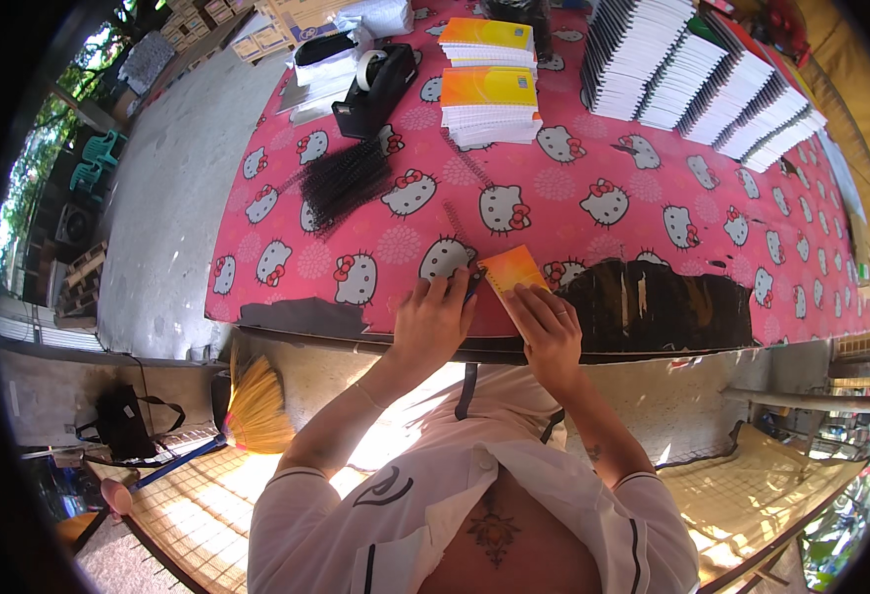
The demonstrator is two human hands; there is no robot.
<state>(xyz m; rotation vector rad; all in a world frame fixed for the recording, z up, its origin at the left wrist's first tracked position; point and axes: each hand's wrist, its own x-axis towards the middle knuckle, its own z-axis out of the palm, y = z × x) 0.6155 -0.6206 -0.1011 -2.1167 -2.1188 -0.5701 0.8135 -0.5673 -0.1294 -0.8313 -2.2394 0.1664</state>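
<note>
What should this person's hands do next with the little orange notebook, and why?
Probably steady the small orange notebook with the right hand: that hand lies over part of the cover, while the left hand is beside the notebook's left edge and may need it held still.

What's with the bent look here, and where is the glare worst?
Head view: wide-lens distortion bows the front edge of the pink-covered table, with a black rim around the picture; head view: strongest glare beside the left forearm, sunlit patches on the tan woven surface; head view: small orange notebook under the right hand fairly clear.
</note>
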